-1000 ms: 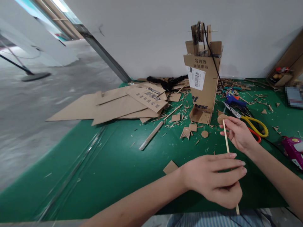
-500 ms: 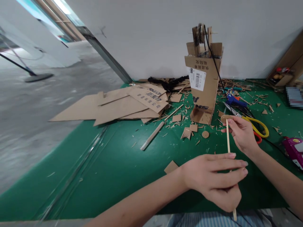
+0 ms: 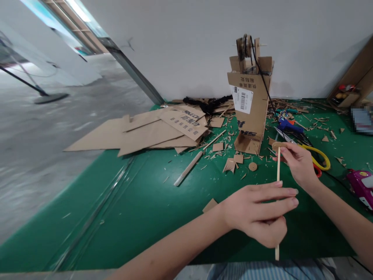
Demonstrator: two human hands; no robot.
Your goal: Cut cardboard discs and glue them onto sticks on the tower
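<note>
- the pale stick [image 3: 278,165] stood nearly upright in the right half of the frame, its lower end close to the bottom edge.
- the left hand [image 3: 259,216], right of centre and low in the frame, had its fingers curled around the stick, the lower tip poking out beneath.
- the right hand [image 3: 300,161], at the right of the frame, pinched a cardboard disc [image 3: 275,145] at the stick's upper end; whether the stick entered the disc could not be told.
- the stick looked light, dry and stiff, probably wooden, and slim enough to snap under a hard bend; a hold around its shaft, loaded lengthwise rather than sideways, seemed safest.
- the disc looked almost weightless and fairly firm, though its edge would likely crush; a flat pinch across both faces seemed kinder than squeezing the rim.
- a second disc [image 3: 253,166] lay flat on the green table [image 3: 157,225], right of the frame's centre; it would probably slide easily, and a fingernail under its edge seemed the way to lift it.
</note>
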